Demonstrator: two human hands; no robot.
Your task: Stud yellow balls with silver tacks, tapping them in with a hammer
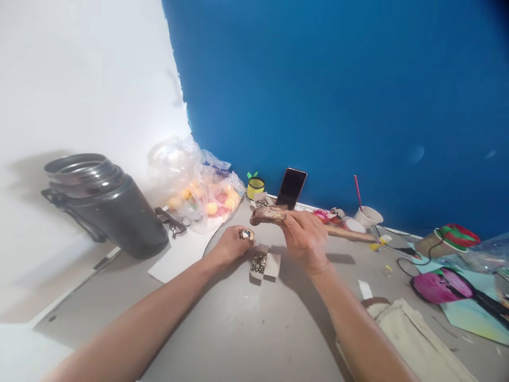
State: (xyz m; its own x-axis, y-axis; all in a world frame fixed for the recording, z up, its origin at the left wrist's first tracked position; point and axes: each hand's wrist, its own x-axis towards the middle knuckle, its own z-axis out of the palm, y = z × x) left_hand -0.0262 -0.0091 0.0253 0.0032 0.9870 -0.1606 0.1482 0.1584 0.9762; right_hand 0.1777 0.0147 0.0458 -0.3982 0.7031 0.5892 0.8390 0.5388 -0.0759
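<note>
The right hand [306, 239] is closed round a wooden-handled tool [268, 214], which is perhaps a hammer, though I cannot be sure. It grips close to the worn, thick end; that end points to the left, and the long handle reaches out to the right. Such a short hold should give good control, I think, but the wrist must carry the handle's weight, so a firm and level grip is advisable.

The left hand [230, 245] has its fingers curled. A gold and dark ornate piece [246, 234] shows at its front; whether it is held or worn, I cannot tell.

Just beside this hand, on the grey table [222, 329], stands a small open box [272, 265] with shiny metal pieces [259, 261] inside. It lies below the gap between the hands, so the movements here should be small, because a knock could spill the pieces.

Farther back are a smartphone [292, 188], leaning near the blue wall [318, 90], and a yellow cup [255, 188].
</note>
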